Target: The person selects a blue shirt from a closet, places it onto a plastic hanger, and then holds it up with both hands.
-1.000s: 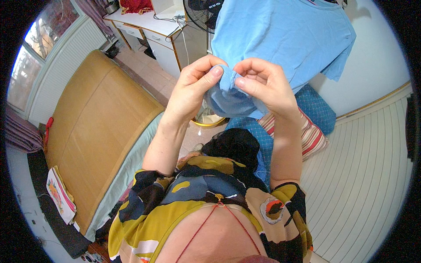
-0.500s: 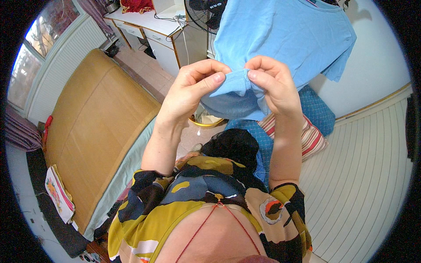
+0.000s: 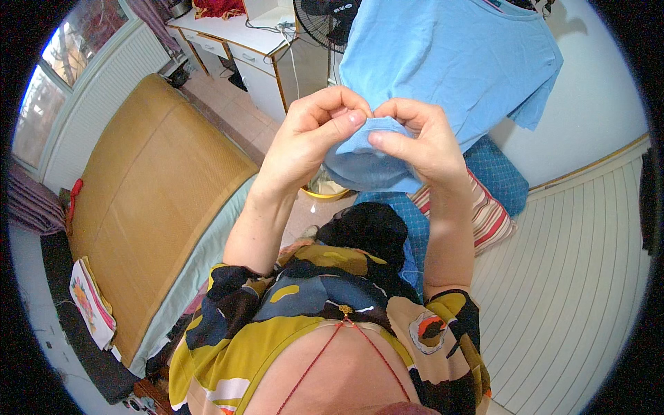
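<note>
A light blue T-shirt (image 3: 443, 69) hangs in front of me at the upper right, its collar near the top edge and one sleeve out to the right. My left hand (image 3: 315, 131) pinches the shirt's hemmed edge between thumb and forefinger. Close beside it, my right hand (image 3: 422, 138) grips the same edge, with the thumb lying on the cloth and the other fingers partly behind it. A short stretch of stitched hem shows between the two thumbs. Below the hands, the lower part of the shirt droops in folds.
On the left lies a bed with a tan woven mat (image 3: 159, 187). A white desk (image 3: 256, 41) and black fan (image 3: 325, 21) stand at the back. Beneath the shirt are a yellow-rimmed basin (image 3: 325, 194), a striped pillow (image 3: 487, 214) and blue patterned fabric (image 3: 501, 173).
My right hand has shifted slightly left along the hem, its thumb now flatter on the cloth. My hands are closer together, and less of the hem shows between them.
</note>
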### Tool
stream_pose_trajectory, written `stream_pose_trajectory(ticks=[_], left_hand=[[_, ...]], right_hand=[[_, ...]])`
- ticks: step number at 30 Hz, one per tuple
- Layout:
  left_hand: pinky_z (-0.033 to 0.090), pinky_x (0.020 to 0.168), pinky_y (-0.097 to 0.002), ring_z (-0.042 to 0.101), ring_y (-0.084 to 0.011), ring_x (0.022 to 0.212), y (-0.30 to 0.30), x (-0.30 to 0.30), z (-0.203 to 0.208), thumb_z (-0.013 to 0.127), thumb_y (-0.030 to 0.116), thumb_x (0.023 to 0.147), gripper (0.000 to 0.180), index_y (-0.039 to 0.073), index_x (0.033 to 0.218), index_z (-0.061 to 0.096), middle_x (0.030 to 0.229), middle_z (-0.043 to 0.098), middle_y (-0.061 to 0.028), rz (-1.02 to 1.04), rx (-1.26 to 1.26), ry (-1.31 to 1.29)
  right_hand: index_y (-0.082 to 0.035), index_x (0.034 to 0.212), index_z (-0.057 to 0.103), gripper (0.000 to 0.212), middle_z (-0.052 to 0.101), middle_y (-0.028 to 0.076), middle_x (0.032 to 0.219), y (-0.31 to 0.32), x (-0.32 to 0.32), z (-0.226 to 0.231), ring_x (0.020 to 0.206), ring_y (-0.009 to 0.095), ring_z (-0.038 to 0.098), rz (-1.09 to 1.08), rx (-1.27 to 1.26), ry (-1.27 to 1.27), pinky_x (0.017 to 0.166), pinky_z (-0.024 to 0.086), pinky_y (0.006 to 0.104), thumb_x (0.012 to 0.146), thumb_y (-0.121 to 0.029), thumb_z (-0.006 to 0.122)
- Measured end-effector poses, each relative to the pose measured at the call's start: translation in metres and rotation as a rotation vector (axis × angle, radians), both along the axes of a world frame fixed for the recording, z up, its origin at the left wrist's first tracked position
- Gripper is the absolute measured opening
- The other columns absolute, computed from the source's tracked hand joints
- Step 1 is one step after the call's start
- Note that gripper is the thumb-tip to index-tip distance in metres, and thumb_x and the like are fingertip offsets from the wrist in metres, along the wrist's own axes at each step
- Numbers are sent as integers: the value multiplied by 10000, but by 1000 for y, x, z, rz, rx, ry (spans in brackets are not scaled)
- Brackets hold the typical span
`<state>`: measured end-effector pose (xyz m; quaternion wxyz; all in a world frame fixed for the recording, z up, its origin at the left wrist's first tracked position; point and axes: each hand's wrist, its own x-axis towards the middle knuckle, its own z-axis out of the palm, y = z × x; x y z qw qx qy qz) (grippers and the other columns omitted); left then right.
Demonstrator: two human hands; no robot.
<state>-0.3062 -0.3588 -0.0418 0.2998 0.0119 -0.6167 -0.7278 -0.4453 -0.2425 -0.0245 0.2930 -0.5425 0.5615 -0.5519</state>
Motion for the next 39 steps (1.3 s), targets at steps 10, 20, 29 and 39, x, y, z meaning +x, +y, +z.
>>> stream_pose_trajectory(ticks=[10, 20, 29, 39], left_hand=[[362, 656, -167, 453, -27, 739, 3, 4, 5, 581, 161, 859, 141, 21, 878, 588, 797, 547, 30, 11, -28, -33], [332, 607, -164, 414, -20, 696, 2, 5, 2, 575, 155, 861, 134, 22, 861, 558, 762, 503, 50, 18, -10, -13], [337, 621, -160, 419, -23, 711, 8, 4, 6, 579, 181, 858, 148, 41, 861, 532, 768, 481, 55, 14, -21, 2], [351, 590, -181, 444, -37, 705, 13, 11, 13, 676, 126, 746, 182, 57, 828, 528, 753, 490, 45, 25, -116, -43]], right_hand=[[-6, 901, 615, 176, 585, -18, 789, -6, -2, -10, 742, 70, 518, 78, -195, -224, 688, 413, 212, 756, -103, 628], [6, 947, 607, 228, 609, 16, 837, -1, 2, -10, 761, 78, 542, 81, -81, -384, 708, 434, 220, 751, -103, 649], [11, 926, 615, 225, 617, 35, 842, 0, 4, -11, 768, 87, 559, 117, -70, -485, 703, 446, 219, 714, -41, 672], [-26, 821, 586, 157, 579, 7, 789, 0, -2, -17, 742, 84, 540, -72, -311, -117, 666, 432, 211, 686, 21, 649]])
